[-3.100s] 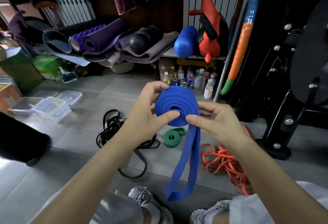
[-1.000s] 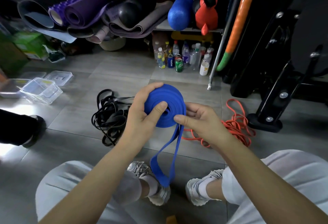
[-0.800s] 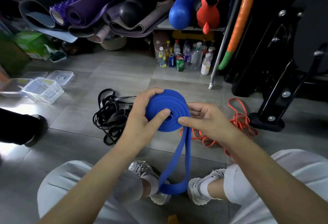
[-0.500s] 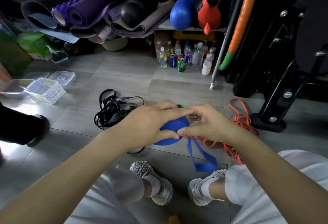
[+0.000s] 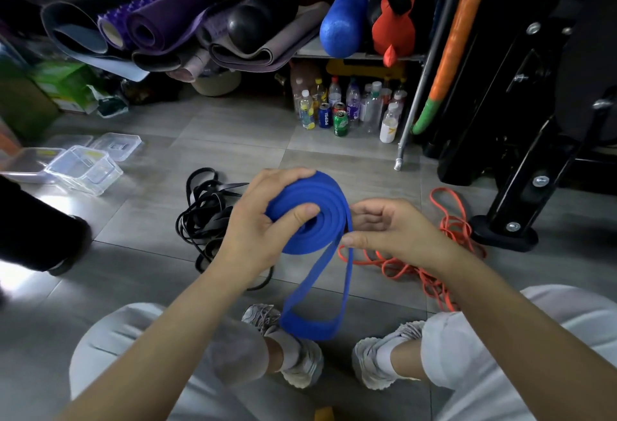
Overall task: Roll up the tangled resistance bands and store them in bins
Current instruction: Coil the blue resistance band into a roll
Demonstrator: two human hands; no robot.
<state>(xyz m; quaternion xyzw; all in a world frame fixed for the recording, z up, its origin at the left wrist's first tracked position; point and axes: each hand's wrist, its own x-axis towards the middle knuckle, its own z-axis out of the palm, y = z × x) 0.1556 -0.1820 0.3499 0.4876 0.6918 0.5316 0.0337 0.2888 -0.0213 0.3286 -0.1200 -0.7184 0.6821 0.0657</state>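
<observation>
Left hand [image 5: 258, 230] grips the blue band [image 5: 314, 217] roll; right hand [image 5: 390, 230] pinches its hanging tail.

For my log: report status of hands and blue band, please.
Left hand grips blue band roll. Right hand pinches its hanging loop, not yet rolled. Nothing obstructs.

The room was dim. White glare washed the floor [image 5: 133, 220] below the clear bins [image 5: 83, 168], light entering from their left. Beyond the bins, mats [image 5: 160, 20] sat in shadow. Edges curved and blurred.
</observation>
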